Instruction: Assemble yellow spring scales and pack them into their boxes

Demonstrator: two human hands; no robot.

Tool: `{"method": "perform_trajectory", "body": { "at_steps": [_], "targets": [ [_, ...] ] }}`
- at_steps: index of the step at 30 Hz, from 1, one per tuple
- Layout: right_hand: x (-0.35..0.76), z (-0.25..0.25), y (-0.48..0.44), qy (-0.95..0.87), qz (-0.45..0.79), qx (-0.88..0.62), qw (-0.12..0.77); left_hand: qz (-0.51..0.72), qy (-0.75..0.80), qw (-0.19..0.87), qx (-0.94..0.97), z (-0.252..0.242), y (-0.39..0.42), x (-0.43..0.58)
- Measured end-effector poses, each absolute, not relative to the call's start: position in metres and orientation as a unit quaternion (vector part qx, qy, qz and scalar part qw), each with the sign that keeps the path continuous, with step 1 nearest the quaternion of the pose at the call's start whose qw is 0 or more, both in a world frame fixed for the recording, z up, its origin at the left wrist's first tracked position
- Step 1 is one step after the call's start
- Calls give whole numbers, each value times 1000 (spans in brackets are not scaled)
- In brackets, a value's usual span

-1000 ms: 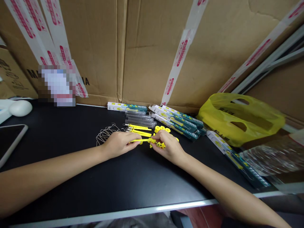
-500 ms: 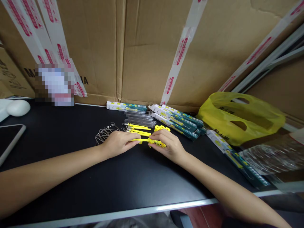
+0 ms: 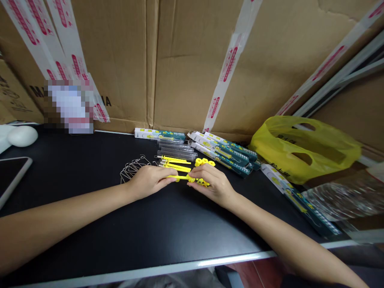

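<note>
My left hand (image 3: 153,180) is closed, pinching the left end of a thin yellow plastic rod (image 3: 182,177) between thumb and fingers. At the rod's right end my right hand (image 3: 212,184) is closed on a small yellow plastic piece (image 3: 191,178), partly hidden by the fingers. Behind the hands lie several yellow rods with metal springs (image 3: 175,165) and a row of clear plastic tubes (image 3: 177,149). Yellow round caps (image 3: 205,162) stand just beyond my right hand. Bent metal wire hooks (image 3: 129,170) are heaped beside my left hand, which covers part of them.
Printed spring scale boxes (image 3: 222,150) lie along the back, with another box (image 3: 300,200) at the right. Near it are a yellow plastic bag (image 3: 306,156) and a clear plastic bottle (image 3: 345,196). A phone (image 3: 13,176) rests at the left. Cardboard (image 3: 186,68) stands behind the black table (image 3: 144,240).
Both hands stay almost in place. The held yellow rod has tilted very slightly; nothing else visibly differs.
</note>
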State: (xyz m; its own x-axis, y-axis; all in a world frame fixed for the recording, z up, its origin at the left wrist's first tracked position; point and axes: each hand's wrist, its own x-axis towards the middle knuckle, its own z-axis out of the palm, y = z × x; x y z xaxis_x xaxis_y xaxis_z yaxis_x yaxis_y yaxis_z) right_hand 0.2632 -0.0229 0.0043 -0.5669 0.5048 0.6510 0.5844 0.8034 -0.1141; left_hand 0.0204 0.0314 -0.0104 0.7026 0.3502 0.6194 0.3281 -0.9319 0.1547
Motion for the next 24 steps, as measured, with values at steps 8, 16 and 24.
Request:
{"method": "perform_trajectory", "body": {
  "at_steps": [8,16,24],
  "targets": [
    [262,7,-24,-883,-36,-312,348,318,197,42,926,-9,31,20],
    [261,8,-22,-862,66,-346,365,311,205,35,928,-9,31,21],
    [265,21,-23,-839,117,-394,356,349,204,11,915,-9,29,21]
  ]
}}
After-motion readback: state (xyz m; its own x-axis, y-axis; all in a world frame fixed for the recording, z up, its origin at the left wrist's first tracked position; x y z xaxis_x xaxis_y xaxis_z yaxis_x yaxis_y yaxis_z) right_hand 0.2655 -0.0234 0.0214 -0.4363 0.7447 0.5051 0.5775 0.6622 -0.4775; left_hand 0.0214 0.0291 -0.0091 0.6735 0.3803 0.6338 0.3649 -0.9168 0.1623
